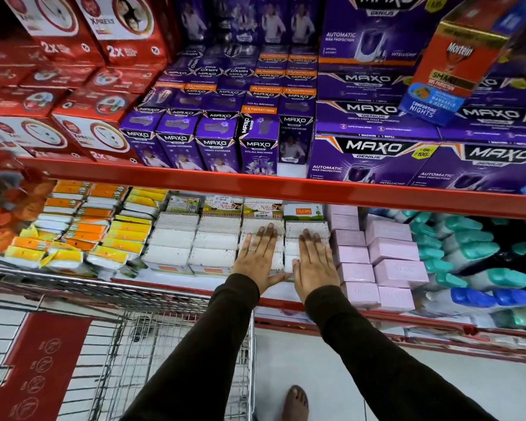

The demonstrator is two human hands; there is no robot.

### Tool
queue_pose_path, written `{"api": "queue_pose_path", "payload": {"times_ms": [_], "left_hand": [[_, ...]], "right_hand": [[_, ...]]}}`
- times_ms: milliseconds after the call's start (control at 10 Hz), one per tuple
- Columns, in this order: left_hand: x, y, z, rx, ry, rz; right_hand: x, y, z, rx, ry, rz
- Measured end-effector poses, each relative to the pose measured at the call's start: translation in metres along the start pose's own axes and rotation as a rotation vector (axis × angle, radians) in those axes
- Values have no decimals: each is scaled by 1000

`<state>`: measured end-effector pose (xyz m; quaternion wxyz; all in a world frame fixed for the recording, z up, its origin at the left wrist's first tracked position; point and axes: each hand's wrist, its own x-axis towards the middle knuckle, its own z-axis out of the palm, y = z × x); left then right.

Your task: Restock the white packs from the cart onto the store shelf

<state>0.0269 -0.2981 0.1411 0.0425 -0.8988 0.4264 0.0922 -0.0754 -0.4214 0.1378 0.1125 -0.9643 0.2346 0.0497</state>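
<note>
Several white packs lie in rows on the lower store shelf, between yellow-orange packets and pink boxes. My left hand, wearing a ring, lies flat with fingers spread on one row of white packs. My right hand lies flat on the neighbouring row. Both palms press down on the packs and neither hand grips anything. The wire cart stands below left of my arms; I see no white packs in the visible part of it.
Pink boxes sit right of the white packs, then teal and blue bottles. Yellow-orange packets lie to the left. The red upper shelf edge overhangs, loaded with purple boxes and red boxes. A bare foot stands on the floor.
</note>
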Motion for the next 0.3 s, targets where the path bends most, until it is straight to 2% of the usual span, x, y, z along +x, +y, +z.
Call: {"api": "queue_pose_path", "payload": {"times_ms": [100,200,300], "left_hand": [[-3,1,-4,-7,-14,-3],[-11,-6,-14,-12,63,3],[-26,-13,-19,-48,220,-8]], "right_hand": [[-3,-1,-8,49,-18,20],[-12,-3,-19,85,95,26],[-32,-12,-30,98,246,6]]}}
